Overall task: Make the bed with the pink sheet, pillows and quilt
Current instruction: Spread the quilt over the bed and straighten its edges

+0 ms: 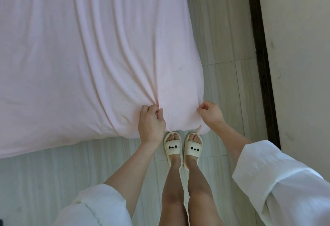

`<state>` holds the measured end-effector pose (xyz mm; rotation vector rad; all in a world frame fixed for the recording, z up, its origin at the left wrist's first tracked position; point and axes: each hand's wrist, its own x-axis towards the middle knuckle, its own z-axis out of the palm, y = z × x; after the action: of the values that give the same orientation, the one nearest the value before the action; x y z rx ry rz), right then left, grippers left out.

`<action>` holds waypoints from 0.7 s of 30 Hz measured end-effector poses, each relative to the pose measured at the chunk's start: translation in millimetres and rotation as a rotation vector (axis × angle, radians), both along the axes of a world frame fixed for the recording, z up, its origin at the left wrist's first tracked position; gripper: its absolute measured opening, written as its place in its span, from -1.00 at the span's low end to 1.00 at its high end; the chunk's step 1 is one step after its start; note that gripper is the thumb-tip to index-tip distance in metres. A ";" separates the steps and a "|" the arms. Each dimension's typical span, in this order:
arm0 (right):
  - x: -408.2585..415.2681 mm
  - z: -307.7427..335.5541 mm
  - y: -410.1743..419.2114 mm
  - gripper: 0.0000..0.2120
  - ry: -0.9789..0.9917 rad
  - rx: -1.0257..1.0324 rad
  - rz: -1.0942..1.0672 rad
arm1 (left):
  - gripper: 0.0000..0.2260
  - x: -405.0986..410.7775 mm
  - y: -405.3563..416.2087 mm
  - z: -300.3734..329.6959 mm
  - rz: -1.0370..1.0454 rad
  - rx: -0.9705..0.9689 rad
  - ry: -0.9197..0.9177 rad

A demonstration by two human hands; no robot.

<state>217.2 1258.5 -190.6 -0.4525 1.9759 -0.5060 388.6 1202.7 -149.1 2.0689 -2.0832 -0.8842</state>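
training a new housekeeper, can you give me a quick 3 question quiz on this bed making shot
1. True or false: both hands grip the pink sheet at the corner of the bed.
2. Which hand bunches the fabric so that folds fan out from it? A) left hand B) right hand C) neither
3. Fill in: the person stands on the tiled floor wearing cream ____.

Key
1. True: the fingers of each hand pinch the sheet.
2. A.
3. Slippers.
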 end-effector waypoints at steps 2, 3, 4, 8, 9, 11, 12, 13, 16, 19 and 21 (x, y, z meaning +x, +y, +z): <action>-5.6 5.5 -1.7 -0.91 0.059 0.034 0.085 | -0.84 0.1 -1.4 0.8 -0.020 0.013 0.015; -8.2 7.2 -1.6 -0.91 0.098 0.060 0.133 | -0.84 0.4 -1.9 0.6 -0.028 0.013 0.018; -11.7 8.5 0.8 -0.91 0.143 0.088 0.175 | -0.84 0.2 -1.8 0.6 -0.034 0.008 0.018; -29.0 9.0 20.9 -0.93 0.287 0.193 0.204 | -0.83 -4.7 1.6 -2.3 -0.077 0.009 0.012; -34.0 9.0 25.8 -0.93 0.315 0.212 0.215 | -0.83 -7.8 2.8 -2.7 -0.109 0.013 -0.002; -46.8 9.8 31.3 -0.94 0.370 0.242 0.248 | -0.79 -17.6 3.8 -3.6 -0.201 0.032 -0.072; -53.2 9.6 32.4 -0.95 0.381 0.260 0.255 | -0.78 -22.9 3.5 -3.4 -0.256 0.049 -0.118; -58.2 9.3 31.8 -0.94 0.379 0.283 0.263 | -0.77 -27.2 2.9 -3.1 -0.307 0.070 -0.162; -62.7 6.2 27.0 -0.91 0.327 0.368 0.301 | -0.77 -32.1 2.9 -5.8 -0.390 0.087 -0.233; -55.5 -2.1 26.1 -0.80 0.324 0.423 0.302 | -0.82 -29.8 -0.7 -7.5 -0.408 -0.049 -0.222; -51.0 -8.1 30.1 -0.75 0.296 0.478 0.303 | -0.81 -26.5 -7.2 -11.9 -0.436 -0.165 -0.229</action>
<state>166.2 1288.6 -198.7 -0.5289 2.1701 0.2373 362.0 1195.5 -161.0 1.7335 -2.6866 -0.5027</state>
